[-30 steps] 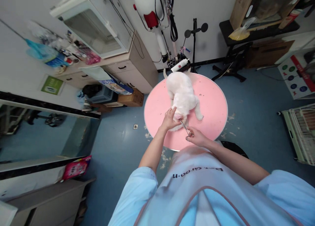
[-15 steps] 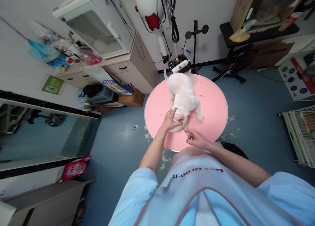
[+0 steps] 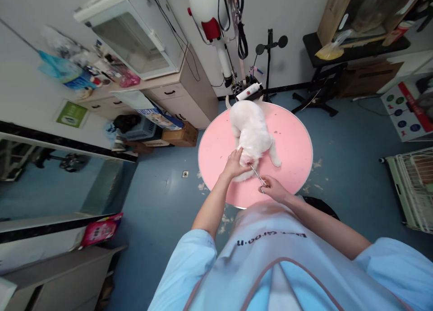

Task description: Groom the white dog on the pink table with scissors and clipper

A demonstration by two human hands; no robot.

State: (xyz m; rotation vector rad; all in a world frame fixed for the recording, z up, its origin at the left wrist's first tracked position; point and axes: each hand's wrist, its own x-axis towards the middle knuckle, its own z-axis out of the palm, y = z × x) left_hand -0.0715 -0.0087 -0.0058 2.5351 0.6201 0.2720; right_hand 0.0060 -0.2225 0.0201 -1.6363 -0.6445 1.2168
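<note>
A white short-coated dog (image 3: 252, 126) is on the round pink table (image 3: 294, 153), its head toward me. My left hand (image 3: 234, 165) grips the side of its head at the ear, thumb and fingers around the ear flap. The pink inner ear (image 3: 247, 159) shows, with a darker spot at its opening. My right hand (image 3: 273, 189) is closed on the finger rings of a slim metal hemostat (image 3: 259, 177). Its tip points at the ear opening; whether it touches the ear I cannot tell.
A white bottle (image 3: 249, 91) lies on a dark tool holder behind the table. Above it hangs a white and red dryer (image 3: 207, 13). Left stand a cabinet (image 3: 196, 92) and a cardboard box (image 3: 182, 134). Hair clumps (image 3: 318, 163) lie on the blue floor.
My right hand and the hemostat have shifted slightly to the right. My left hand stays on the dog's head, which has barely moved.
</note>
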